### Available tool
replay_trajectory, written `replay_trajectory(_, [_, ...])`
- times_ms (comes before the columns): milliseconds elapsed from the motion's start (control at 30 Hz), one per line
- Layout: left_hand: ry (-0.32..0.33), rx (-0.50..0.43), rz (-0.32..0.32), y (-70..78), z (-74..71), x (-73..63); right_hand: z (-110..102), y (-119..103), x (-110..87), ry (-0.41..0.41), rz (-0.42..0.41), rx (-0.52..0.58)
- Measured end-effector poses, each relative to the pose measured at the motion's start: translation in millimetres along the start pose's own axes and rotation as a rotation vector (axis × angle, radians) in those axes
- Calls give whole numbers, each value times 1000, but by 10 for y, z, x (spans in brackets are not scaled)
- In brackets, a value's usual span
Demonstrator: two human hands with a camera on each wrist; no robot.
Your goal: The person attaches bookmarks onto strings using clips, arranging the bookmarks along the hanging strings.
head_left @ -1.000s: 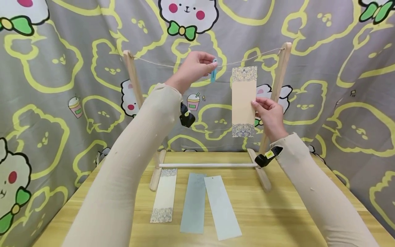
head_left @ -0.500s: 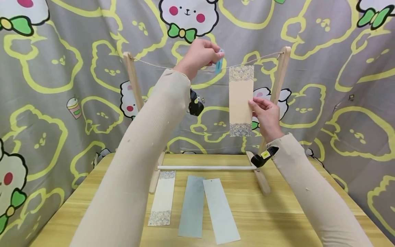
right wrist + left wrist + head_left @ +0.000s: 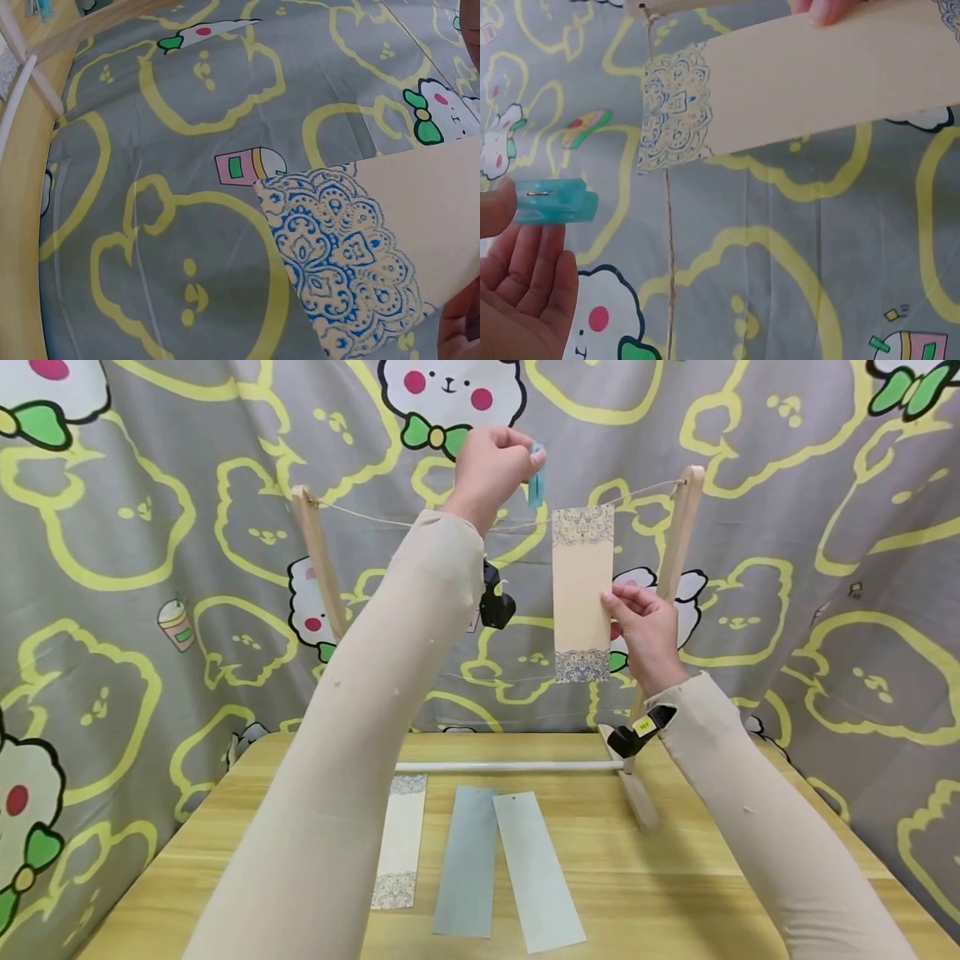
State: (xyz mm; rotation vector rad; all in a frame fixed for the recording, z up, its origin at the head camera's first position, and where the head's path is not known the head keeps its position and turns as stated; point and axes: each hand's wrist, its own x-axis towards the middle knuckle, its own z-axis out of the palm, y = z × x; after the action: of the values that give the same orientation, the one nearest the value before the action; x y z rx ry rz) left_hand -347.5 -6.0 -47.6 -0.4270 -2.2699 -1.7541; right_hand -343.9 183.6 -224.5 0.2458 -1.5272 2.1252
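Note:
My left hand (image 3: 491, 472) pinches a translucent blue clothespin (image 3: 536, 485) above the sagging string (image 3: 367, 517). In the left wrist view the clothespin (image 3: 555, 201) lies between thumb and fingers, apart from the string. Lower and to the right, my right hand (image 3: 648, 631) pinches the right edge of a cream bookmark (image 3: 582, 593) with lace-like blue patterns at both ends. It hangs upright, its top end overlapping the string in the head view. The right wrist view shows the patterned lower end (image 3: 337, 262) close up; most of that hand is out of frame there.
The string spans two wooden posts (image 3: 684, 535), joined low down by a white rod (image 3: 510, 767). On the wooden table (image 3: 675, 877) lie another patterned bookmark (image 3: 401, 843), a grey-blue one (image 3: 465, 860) and a pale one (image 3: 538, 872). A cartoon-print curtain (image 3: 750, 527) hangs behind.
My left hand has risen with the clothespin from string height to above it, shifting slightly right. My right hand has brought the bookmark a little left and up.

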Motion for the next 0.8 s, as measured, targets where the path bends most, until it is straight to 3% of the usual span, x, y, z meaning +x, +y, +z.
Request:
replay_trajectory(200, [67, -45, 32, 6, 115, 24, -8, -11, 25, 6, -6, 19])
replay_trajectory(500, [106, -74, 78, -38, 311, 88, -7, -8, 48, 16, 12, -13])
replay_trajectory(800, [188, -73, 51, -65, 466, 153, -36, 5, 67, 37, 13, -25])
